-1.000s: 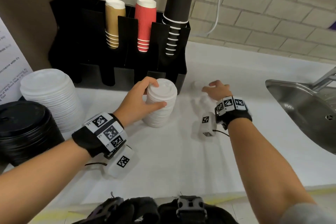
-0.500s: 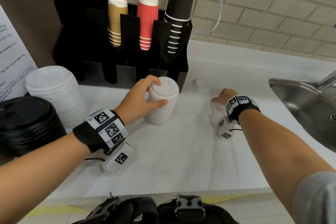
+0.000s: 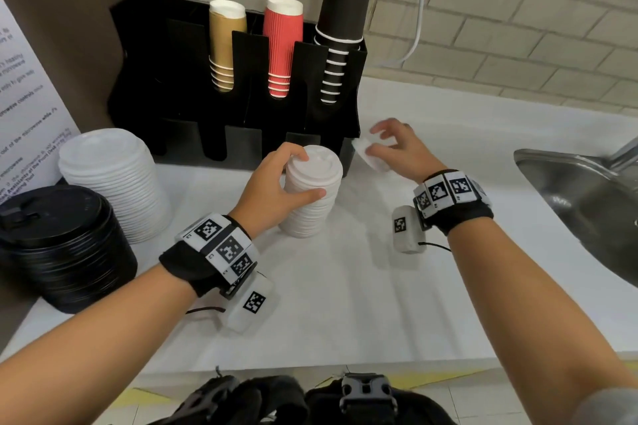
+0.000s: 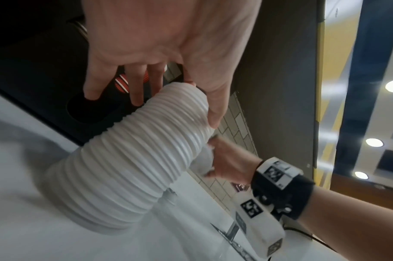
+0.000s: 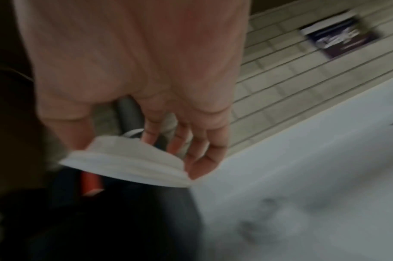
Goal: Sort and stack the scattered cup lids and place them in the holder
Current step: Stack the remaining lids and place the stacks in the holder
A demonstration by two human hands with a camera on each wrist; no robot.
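A stack of small white lids (image 3: 312,193) (image 4: 133,159) stands on the white counter before the black holder (image 3: 241,107). My left hand (image 3: 276,183) grips the top of that stack, thumb in front and fingers behind. My right hand (image 3: 393,148) (image 5: 146,123) is raised just right of the stack and pinches one small white lid (image 3: 371,155) (image 5: 128,166), tilted, between thumb and fingers. A taller stack of large white lids (image 3: 110,179) and a stack of black lids (image 3: 58,245) stand at the left.
The holder carries gold (image 3: 224,45), red (image 3: 281,45) and black cups (image 3: 341,21) in its upper slots. A steel sink (image 3: 587,203) lies at the right. A printed sheet (image 3: 24,107) leans at the left. A brick wall with a white cable is behind.
My right hand picked a small white lid off the counter and lifted it leftward toward the stack. My left hand has stayed on the stack.
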